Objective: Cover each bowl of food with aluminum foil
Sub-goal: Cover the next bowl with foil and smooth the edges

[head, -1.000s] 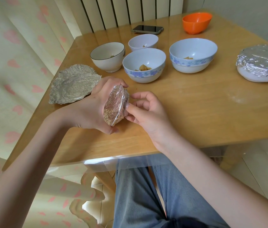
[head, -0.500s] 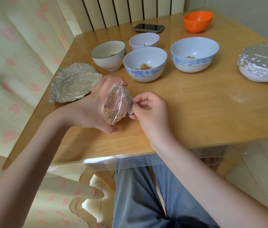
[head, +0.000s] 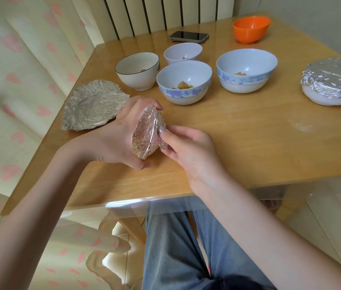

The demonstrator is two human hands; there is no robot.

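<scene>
Since a second ago: right hand [head: 188, 149] shifted from the rim to pinching foil against the underside of the foil-wrapped bowl [head: 147, 136]; left hand [head: 121, 135] still cupped round it, held tilted on edge (contents hidden). Beyond the hands: floral bowl [head: 184, 82] with yellowish pieces, larger floral bowl [head: 247, 70] with a few, black-rimmed bowl [head: 137, 70] and small white bowl [head: 183, 53] with scraps. Far right of the right hand: foil-covered bowl [head: 332, 84]. Left of the left hand: crumpled foil sheet [head: 94, 105]. Farthest off: orange bowl [head: 251, 29], phone [head: 188, 36]
</scene>
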